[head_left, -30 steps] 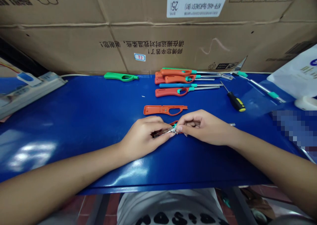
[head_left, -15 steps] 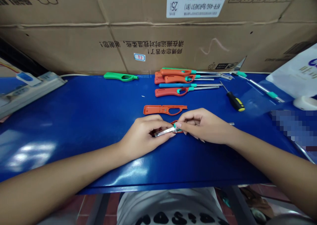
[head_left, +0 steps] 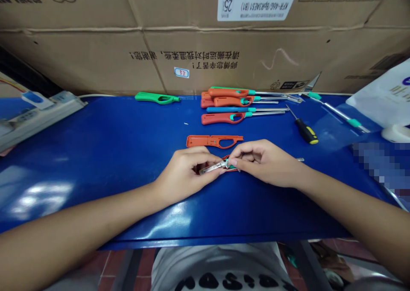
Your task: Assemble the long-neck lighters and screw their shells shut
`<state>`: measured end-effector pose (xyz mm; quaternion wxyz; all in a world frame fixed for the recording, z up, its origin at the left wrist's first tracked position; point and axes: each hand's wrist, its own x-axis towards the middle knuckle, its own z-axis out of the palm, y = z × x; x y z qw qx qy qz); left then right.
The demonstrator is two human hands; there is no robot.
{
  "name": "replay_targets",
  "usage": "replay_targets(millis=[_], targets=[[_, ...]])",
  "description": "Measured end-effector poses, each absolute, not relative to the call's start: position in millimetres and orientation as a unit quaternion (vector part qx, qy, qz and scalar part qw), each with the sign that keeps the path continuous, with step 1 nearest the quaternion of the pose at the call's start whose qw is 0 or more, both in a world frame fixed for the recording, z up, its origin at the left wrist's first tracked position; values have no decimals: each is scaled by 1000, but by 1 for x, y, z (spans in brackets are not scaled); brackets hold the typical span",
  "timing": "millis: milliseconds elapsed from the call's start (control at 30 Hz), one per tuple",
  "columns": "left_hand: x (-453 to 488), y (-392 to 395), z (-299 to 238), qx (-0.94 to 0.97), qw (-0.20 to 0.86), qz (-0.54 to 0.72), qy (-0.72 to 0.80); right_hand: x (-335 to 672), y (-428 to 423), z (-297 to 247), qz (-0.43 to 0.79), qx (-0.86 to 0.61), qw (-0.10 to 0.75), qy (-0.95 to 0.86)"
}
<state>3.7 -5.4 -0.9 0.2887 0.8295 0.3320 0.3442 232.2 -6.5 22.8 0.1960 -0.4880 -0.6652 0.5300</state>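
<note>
My left hand (head_left: 188, 169) is closed around a clear, silvery lighter fuel tank (head_left: 211, 167), which lies slantwise between thumb and fingers. With its fingertips pinched, my right hand (head_left: 264, 161) is at the tank's right end, by a small teal piece (head_left: 229, 166); whether the fingers grip the tank or that piece is hidden. Beneath both hands shows part of an orange lighter half-shell (head_left: 226, 158). A metal tube tip (head_left: 300, 159) sticks out beyond my right wrist. Just behind my hands lies another orange half-shell (head_left: 214, 141), its inside facing up.
Several gas lighters (head_left: 224, 118) lie grouped at the back, with a green lighter handle (head_left: 156, 98) to their left. On the right are a screwdriver (head_left: 306, 131) and a metal tube with teal ends (head_left: 339, 113). A power strip (head_left: 54, 112) stands left; a cardboard box (head_left: 105, 65) borders the back.
The tank's right end has shifted slightly, and the fingertips of my right hand have moved a little at that end. The view has moved slightly; the other things lie as before.
</note>
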Motion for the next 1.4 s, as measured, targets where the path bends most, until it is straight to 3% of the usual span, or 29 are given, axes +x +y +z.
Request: replay_targets(millis=[700, 1100, 1400], targets=[[1, -3, 3, 851, 250, 341, 311, 228, -8, 17, 545, -488, 240, -638], [-13, 10, 14, 901, 236, 213, 293, 228, -6, 24, 527, -536, 220, -622], [-15, 9, 20, 910, 221, 195, 293, 231, -5, 22, 507, -538, 209, -640]])
